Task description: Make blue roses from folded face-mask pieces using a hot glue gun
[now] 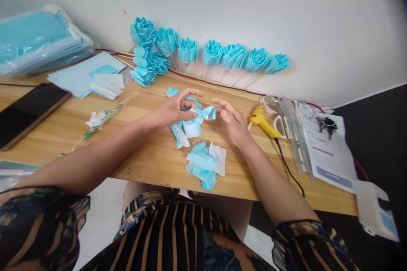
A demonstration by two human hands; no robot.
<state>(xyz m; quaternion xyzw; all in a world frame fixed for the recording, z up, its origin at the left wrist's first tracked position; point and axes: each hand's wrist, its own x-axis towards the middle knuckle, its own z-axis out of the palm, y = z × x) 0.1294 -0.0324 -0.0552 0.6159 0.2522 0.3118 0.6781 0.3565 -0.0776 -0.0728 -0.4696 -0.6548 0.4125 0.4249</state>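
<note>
Between thumb and fingers, my left hand (176, 110) pinches a folded blue-and-white fabric piece (208, 113) above the middle of the table. At the right of that piece is my right hand (232, 122), its fingers apart and nothing visible in its grasp; whether a fingertip touches the fabric cannot be made out. Under and around my left hand lie other folded blue pieces (180, 135). A loose stack of blue and white fabric pieces (206, 163) rests nearer the table's front edge.
Several blue fabric flowers (234, 56) on sticks lean along the wall. A yellow glue gun (263, 122) with its cord lies right, beside a paper sheet (330, 152) with keys. Left are a phone (30, 112), fabric sheets (76, 78) and a bag of masks (41, 40).
</note>
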